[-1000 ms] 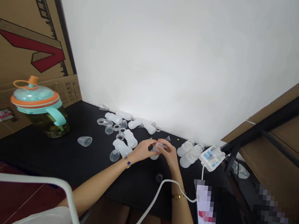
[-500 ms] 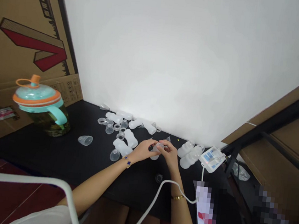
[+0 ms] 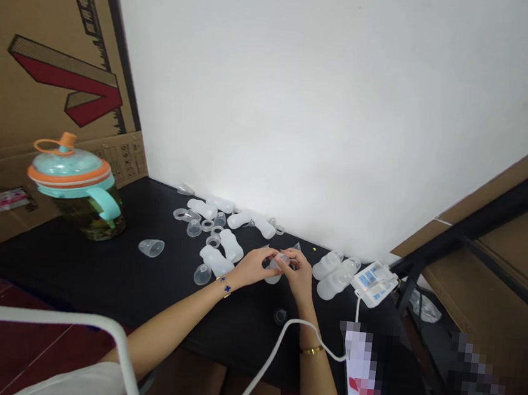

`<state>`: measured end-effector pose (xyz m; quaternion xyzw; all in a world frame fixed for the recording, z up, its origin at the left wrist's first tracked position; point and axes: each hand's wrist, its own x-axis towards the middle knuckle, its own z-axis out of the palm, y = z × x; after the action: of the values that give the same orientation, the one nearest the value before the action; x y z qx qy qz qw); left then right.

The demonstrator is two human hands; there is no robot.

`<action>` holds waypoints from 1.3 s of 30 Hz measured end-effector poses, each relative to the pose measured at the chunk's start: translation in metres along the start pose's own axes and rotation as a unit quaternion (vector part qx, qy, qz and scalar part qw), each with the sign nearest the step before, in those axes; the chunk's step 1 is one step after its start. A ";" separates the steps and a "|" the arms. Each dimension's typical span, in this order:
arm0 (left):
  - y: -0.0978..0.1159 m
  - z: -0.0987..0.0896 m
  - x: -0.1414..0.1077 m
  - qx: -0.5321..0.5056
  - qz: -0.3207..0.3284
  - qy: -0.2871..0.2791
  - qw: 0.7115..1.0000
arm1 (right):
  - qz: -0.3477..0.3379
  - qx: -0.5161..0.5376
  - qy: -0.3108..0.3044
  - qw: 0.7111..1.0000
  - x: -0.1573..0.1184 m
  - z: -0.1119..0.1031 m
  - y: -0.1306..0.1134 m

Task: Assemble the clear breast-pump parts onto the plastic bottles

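Hidden and blurred, this moment:
Your fingers (image 3: 288,258) cover most of the small clear plastic piece (image 3: 278,265); the pixelated white-and-red screen (image 3: 361,374) is unreadable; the tiny yellow speck (image 3: 314,249) is too small to tell.

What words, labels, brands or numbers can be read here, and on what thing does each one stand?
No text can be read. The small print on the cardboard box, the sticker and the labels on the white device are too small; the pixelated patch is blurred.
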<state>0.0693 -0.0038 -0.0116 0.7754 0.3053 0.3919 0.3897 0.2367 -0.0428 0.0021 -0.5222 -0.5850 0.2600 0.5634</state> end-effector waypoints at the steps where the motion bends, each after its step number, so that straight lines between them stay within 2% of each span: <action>1: 0.000 0.000 0.000 0.000 0.000 -0.001 1.000 | -0.001 -0.001 0.002 1.000 0.000 0.000 0.000; 13: 0.002 -0.001 0.000 0.003 0.005 -0.002 1.000 | -0.030 -0.040 0.030 0.998 -0.002 0.004 -0.002; 17: 0.001 -0.001 0.001 0.009 0.009 0.000 1.000 | -0.021 -0.041 0.040 0.998 -0.003 0.006 -0.001; 20: 0.000 -0.001 0.001 0.012 0.010 0.000 1.000 | 0.004 -0.027 0.023 0.999 -0.003 0.004 0.000; 29: 0.001 -0.001 0.001 0.020 0.015 -0.009 1.000 | 0.075 0.069 -0.108 0.989 0.003 -0.013 0.003; 39: 0.001 -0.001 0.001 0.024 0.008 -0.008 1.000 | 0.089 0.094 -0.082 0.988 0.004 -0.010 0.002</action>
<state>0.0693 -0.0030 -0.0099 0.7901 0.3053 0.3818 0.3698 0.2479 -0.0412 0.0039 -0.4942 -0.5535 0.4050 0.5342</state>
